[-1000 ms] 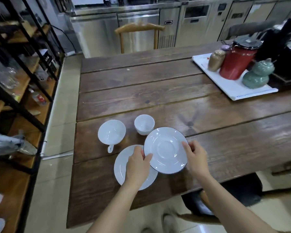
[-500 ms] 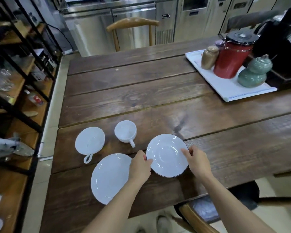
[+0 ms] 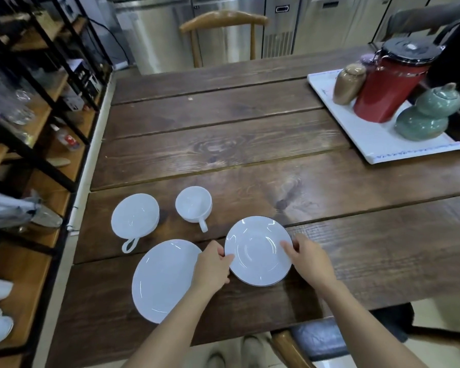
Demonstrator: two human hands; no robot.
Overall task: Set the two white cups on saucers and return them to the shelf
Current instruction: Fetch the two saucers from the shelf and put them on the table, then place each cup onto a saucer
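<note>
Two white cups stand on the dark wooden table: a wide cup at the left with its handle toward me, and a smaller cup to its right. A white saucer lies flat in front of them. A second saucer with a dark rim rests on the table to the right. My left hand grips its left rim and my right hand grips its right rim.
A black-framed shelf with wooden boards, glassware and white crockery stands along the left. A white tray at the back right carries a red canister, a green gourd jar and a brown jar. Chairs stand at the far and near table edges.
Both hands carried the dark-rimmed saucer off the other saucer and to the right, down onto the table. The lower saucer now lies fully uncovered.
</note>
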